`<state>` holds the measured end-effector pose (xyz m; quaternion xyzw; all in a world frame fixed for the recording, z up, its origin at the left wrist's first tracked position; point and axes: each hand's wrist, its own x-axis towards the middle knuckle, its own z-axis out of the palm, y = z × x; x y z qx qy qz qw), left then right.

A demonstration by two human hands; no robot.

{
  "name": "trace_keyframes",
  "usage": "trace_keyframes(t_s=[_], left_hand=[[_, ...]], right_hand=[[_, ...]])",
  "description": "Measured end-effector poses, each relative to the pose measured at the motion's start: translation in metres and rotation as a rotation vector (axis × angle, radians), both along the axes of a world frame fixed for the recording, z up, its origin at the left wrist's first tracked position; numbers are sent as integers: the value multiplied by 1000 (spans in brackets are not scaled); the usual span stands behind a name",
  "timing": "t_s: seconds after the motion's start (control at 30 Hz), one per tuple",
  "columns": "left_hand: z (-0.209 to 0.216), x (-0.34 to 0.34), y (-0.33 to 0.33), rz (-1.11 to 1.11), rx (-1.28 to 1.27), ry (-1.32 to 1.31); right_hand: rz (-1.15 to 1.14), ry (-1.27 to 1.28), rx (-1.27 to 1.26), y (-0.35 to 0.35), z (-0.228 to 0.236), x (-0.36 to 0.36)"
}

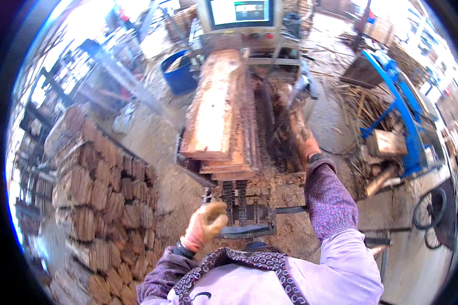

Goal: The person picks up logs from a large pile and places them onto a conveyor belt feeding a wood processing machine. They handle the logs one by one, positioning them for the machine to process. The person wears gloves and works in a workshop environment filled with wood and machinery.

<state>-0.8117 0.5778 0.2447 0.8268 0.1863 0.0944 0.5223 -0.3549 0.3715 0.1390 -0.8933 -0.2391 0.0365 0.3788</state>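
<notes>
A stack of long planks [213,112] with rough edges lies on the machine's bed in front of me, the top plank pale and brightly lit. My left hand [206,223], in a tan glove with a pinkish cuff, is closed just below a small metal lever [207,195] at the stack's near left corner. Whether the fingers wrap the lever cannot be made out. On the right, my right hand [305,141], gloved too, reaches forward with fingers stretched along a bark-brown piece of wood [294,119]. Its fingertips blend into that wood. A dark gap [275,122] separates this piece from the planks.
Stacked split boards [102,198] rise on my left. Beyond the planks stands a machine with a screen [240,12], and a blue bin [179,73] beside it. A blue metal frame [409,117] with scrap wood [361,107] is at right. Chains [235,203] run below the stack.
</notes>
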Motion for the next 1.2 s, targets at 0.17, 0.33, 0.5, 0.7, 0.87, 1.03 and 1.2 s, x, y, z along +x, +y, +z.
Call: trace_keyframes(t_s=[0.17,0.33,0.5,0.7,0.87,1.03,1.2], left_hand=[[76,10,46,317,574,-350],[104,21,76,293,703,-445],[103,23,78,238,594,-589],[77,-9,112,203,475,-586],[81,-18,116,91,319,-648],[81,-10,111,59,-195,-660],[65,61,133,-179,-1423,-371]], right_hand=[[53,-142,-289,36,61,-65],[240,-67,510,68,111,-173],[305,-379,75,155,155,-236],[222,37,184,193,176,-249],[222,-322,178,190,158,-243],[293,-306,605,192,194,-245],[322,-197,703,185,213,-241]])
